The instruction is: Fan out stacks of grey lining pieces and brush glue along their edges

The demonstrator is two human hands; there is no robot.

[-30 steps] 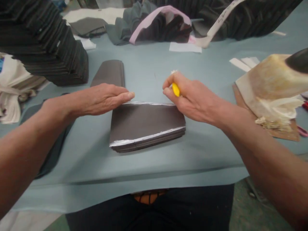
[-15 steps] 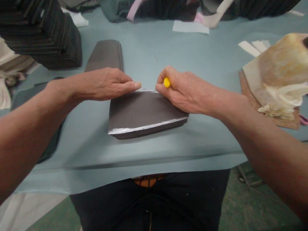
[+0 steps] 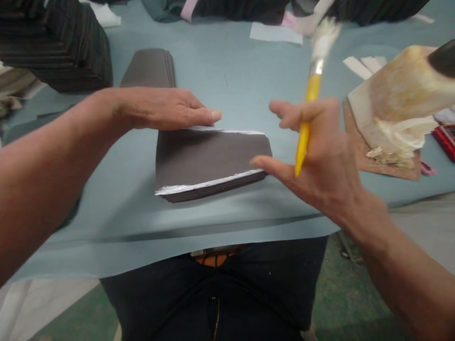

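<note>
The left hand (image 3: 167, 109) lies flat, palm down and fingers straight, on the far edge of a stack (image 3: 209, 161) of dark pieces at the table's (image 3: 220, 76) middle; white glue lines the stack's near and far edges. The right hand (image 3: 316, 151), raised just right of the stack, grips a yellow-handled brush (image 3: 313, 90) upright, bristles up, thumb and forefinger spread. Right of it sits a glue-stained pile (image 3: 398, 109) on a brown board. A second dark stack (image 3: 149, 68) lies behind the left hand.

No legible txt, labels, brands or nos. anywhere on table, fabric or tools.
</note>
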